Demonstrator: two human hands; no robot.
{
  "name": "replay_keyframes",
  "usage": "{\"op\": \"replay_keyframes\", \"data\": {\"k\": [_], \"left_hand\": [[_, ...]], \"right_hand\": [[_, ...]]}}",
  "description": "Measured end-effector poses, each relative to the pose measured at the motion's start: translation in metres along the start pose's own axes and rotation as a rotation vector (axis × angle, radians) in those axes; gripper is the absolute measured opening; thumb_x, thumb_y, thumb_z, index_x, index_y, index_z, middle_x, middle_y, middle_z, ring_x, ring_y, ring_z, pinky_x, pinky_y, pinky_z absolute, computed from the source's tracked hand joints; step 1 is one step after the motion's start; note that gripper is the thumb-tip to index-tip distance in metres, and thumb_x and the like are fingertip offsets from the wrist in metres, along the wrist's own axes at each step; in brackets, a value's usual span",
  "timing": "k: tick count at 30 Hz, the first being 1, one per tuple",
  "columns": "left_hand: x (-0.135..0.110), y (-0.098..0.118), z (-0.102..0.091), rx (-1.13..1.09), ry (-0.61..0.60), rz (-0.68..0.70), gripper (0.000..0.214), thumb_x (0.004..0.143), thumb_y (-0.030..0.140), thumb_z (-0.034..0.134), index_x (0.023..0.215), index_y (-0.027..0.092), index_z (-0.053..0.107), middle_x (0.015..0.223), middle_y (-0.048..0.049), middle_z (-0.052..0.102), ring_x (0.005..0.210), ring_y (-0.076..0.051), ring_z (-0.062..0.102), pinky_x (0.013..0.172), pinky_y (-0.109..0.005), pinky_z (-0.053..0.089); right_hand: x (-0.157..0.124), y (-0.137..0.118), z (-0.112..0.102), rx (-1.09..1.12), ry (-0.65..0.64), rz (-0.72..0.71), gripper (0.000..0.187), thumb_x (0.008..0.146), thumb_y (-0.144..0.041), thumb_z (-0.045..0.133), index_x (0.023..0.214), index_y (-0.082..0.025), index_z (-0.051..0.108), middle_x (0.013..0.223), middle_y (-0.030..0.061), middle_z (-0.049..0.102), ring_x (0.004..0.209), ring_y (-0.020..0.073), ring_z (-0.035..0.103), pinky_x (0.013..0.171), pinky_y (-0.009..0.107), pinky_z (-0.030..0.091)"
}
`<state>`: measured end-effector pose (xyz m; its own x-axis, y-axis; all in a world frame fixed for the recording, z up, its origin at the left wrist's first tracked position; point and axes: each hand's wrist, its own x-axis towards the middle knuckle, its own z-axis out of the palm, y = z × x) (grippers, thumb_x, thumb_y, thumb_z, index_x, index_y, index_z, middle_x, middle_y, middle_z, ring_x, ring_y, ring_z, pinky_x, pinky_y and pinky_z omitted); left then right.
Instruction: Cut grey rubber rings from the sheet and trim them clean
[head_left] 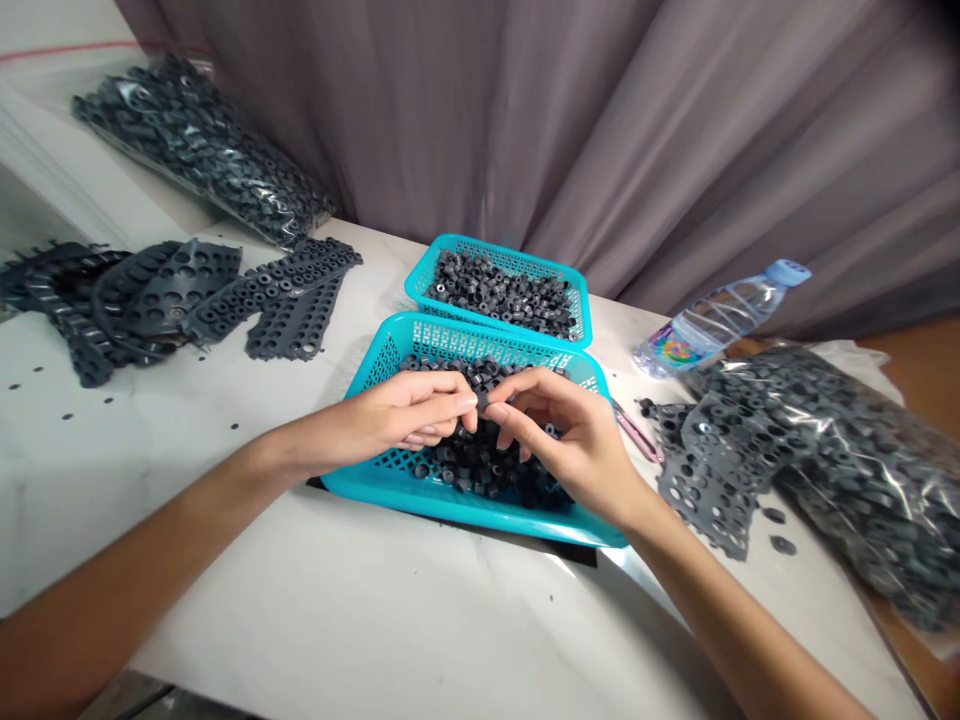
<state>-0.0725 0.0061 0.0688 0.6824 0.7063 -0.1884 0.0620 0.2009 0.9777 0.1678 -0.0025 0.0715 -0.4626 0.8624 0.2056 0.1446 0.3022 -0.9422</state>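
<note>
While the left hand [420, 412] and right hand [574, 430] pinch one small dark piece [482, 402], grips nearly closed and its outline partly hidden, it hangs above the nearer blue basket [465, 514], one of two crowded with black parts [474, 474] past counting. Of two clear bags [195, 145], the right-hand one runs out of view; a single bottle's [731, 310] colourful label [675, 346] is unreadable from here.

Head view, forward and down, near table [337, 590], edges seemingly blurred
</note>
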Motion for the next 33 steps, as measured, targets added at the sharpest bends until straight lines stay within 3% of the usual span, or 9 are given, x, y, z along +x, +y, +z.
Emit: {"op": "replay_keyframes", "data": {"k": [11, 23, 33], "left_hand": [[0.0018, 0.0042, 0.0015, 0.073, 0.073, 0.011, 0.031, 0.104, 0.053, 0.062, 0.102, 0.022, 0.061, 0.073, 0.0069, 0.031, 0.062, -0.01, 0.026, 0.053, -0.023, 0.022], [0.0016, 0.0044, 0.0006, 0.087, 0.086, 0.061, 0.026, 0.107, 0.047, 0.059, 0.101, 0.022, 0.061, 0.073, 0.0065, 0.036, 0.06, -0.01, 0.029, 0.052, -0.025, 0.021], [0.0002, 0.0094, 0.0046, 0.251, 0.132, 0.073, 0.028, 0.105, 0.049, 0.061, 0.1, 0.021, 0.062, 0.073, 0.0057, 0.044, 0.062, -0.011, 0.034, 0.054, -0.024, 0.026]], "right_hand": [[-0.0003, 0.0005, -0.0005, 0.06, -0.021, 0.052, 0.019, 0.1, -0.037, 0.074, 0.107, -0.019, 0.071, 0.092, 0.0029, 0.072, 0.073, 0.0136, 0.069, 0.057, 0.023, 0.055], [0.0003, -0.0024, -0.0001, 0.044, -0.033, 0.046, 0.016, 0.102, -0.035, 0.072, 0.105, -0.019, 0.075, 0.093, 0.0033, 0.076, 0.072, 0.0124, 0.069, 0.06, 0.024, 0.055], [0.0001, -0.0038, 0.001, 0.042, -0.039, 0.055, 0.023, 0.102, -0.038, 0.071, 0.11, -0.019, 0.079, 0.093, 0.0049, 0.077, 0.07, 0.0133, 0.068, 0.058, 0.025, 0.055]]}}
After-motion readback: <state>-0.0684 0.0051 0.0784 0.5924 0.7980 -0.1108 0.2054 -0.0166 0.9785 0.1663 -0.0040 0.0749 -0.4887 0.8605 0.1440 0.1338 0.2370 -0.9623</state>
